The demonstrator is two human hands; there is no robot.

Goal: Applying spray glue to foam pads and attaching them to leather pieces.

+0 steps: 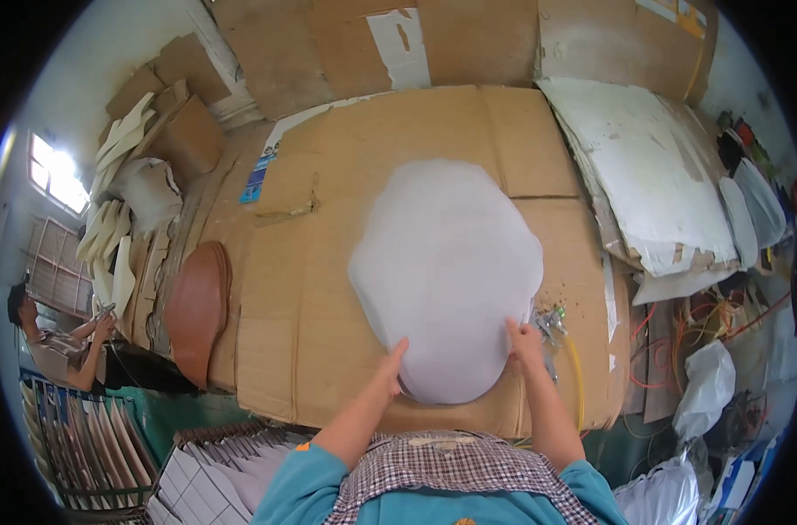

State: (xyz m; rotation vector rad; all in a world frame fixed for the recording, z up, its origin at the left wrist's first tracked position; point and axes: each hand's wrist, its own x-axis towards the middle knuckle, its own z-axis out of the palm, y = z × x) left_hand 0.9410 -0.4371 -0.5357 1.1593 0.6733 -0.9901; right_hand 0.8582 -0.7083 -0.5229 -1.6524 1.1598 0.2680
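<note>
A large light-grey panel [446, 271] with a smooth, wavy-edged outline lies in front of me on a cardboard-covered table [302, 289]. It looks like a covered chair back or seat, though its exact kind is unclear. My left hand [391, 367] grips its lower left edge, thumb on top and the other fingers mostly hidden. On the lower right edge, my right hand [524, 341] is closed round the rim. Just beyond that hand lies a metal spray gun [551, 322] with a yellow hose [579, 376] trailing toward me.
Left of the table's middle stands a brown panel [197, 306]. A co-worker [66, 346] holds a tool farther left. Racks of thin panels [92, 437] stand at lower left. White-topped sheets [643, 175] lie at right, near hanging hoses [665, 346] and a plastic bag [706, 385].
</note>
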